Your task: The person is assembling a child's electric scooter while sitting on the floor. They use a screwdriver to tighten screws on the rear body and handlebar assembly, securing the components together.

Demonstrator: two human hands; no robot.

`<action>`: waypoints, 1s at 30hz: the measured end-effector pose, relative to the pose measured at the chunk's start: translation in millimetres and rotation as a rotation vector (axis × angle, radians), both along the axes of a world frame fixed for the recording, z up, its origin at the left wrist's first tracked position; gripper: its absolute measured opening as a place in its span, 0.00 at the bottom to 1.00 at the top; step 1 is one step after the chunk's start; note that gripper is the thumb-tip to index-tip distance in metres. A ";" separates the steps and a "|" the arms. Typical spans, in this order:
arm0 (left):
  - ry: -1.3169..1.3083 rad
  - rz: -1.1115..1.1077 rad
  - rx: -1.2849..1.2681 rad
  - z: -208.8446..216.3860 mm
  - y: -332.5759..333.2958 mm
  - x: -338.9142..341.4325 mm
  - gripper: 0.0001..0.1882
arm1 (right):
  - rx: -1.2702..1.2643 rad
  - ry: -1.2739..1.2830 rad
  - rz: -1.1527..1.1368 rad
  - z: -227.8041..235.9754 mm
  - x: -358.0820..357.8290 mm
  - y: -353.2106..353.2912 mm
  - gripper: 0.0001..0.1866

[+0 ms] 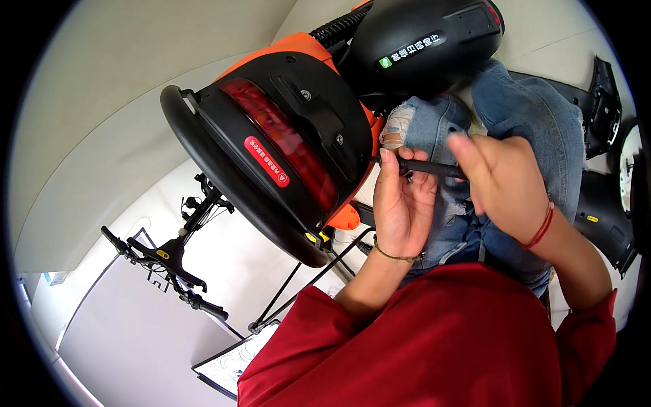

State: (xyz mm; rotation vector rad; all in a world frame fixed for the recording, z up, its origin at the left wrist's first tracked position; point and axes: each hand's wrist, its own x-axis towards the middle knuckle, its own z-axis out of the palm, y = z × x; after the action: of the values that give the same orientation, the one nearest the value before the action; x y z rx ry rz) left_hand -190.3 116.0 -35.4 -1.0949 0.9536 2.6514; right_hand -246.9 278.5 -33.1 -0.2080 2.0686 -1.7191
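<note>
The right hand (505, 183) curled tightly around the back of a black screwdriver (434, 168). The half-open left hand (405, 214) pinched its front, by the black tail cover (317, 150). Loose black panels (603, 220) lay rightward; how much was left, I couldn't tell.

Indoor space with pale walls (129, 88), seemingly a small workshop for vehicle repair or assembly. Left of the right hand (505, 186), which grips a slim black tool (432, 168), is an orange-and-black vehicle body (332, 102) with a red tail light (274, 132); farther left, a bare handlebar assembly (165, 258); right of the grip, separate black moulded panels (605, 207).
</note>
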 end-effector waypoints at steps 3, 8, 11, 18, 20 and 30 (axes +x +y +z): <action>-0.039 0.012 -0.042 4.3 4.4 -1.9 0.15 | -0.413 -0.846 -0.023 -6.5 2.1 2.1 0.26; -0.058 0.024 -0.058 2.2 2.5 1.8 0.15 | -0.233 -0.131 -0.091 -1.7 19.1 7.0 0.16; -0.034 0.020 -0.013 5.2 0.8 1.2 0.15 | 0.100 0.371 0.013 2.4 12.0 14.4 0.17; 0.009 -0.010 -0.012 -0.5 4.6 3.0 0.15 | -0.129 -0.362 -0.023 14.6 19.8 -1.5 0.23; 0.024 -0.009 0.002 -1.0 4.6 4.5 0.16 | -0.295 -0.708 -0.036 16.5 20.5 -2.6 0.28; -0.002 -0.003 -0.041 3.1 6.5 8.3 0.15 | -0.240 -0.515 -0.261 21.2 28.7 -13.8 0.22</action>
State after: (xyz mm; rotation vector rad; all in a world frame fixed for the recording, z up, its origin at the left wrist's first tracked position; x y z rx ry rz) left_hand -182.0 122.6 -32.3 -1.1028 1.0123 2.6397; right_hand -218.1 264.8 -12.0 0.4115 1.5643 -1.9200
